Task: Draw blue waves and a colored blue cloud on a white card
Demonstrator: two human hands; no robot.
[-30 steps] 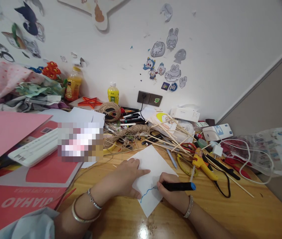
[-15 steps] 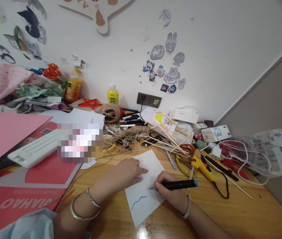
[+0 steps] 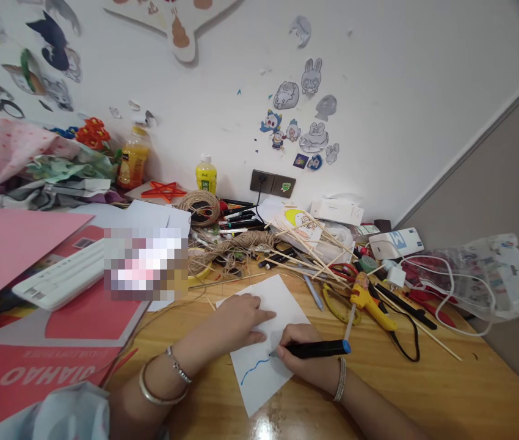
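Note:
A sheet of white paper (image 3: 259, 391) lies at an angle on the wooden table in front of me. Across its lower part runs a wavy blue line (image 3: 254, 366). My right hand (image 3: 303, 354) grips a black marker (image 3: 321, 349) with a blue end, and the marker's tip meets the paper at the right end of the line. Resting on the paper's upper left part, my left hand (image 3: 241, 324) has its index finger and thumb stretched out and apart, holding nothing. Its other fingers are partly curled.
Right of the paper lies a yellow hot glue gun (image 3: 373, 308). Behind it are thin wooden sticks (image 3: 303, 263), twine (image 3: 241, 244) and a grey pen (image 3: 313, 292). Red folders (image 3: 58, 373) and a white cutter-like device (image 3: 65, 275) occupy the left. A yellow drink bottle (image 3: 206, 176) stands near the wall.
My right hand has moved the marker slightly left and down onto the paper, to the end of the blue line. My left hand has shifted little.

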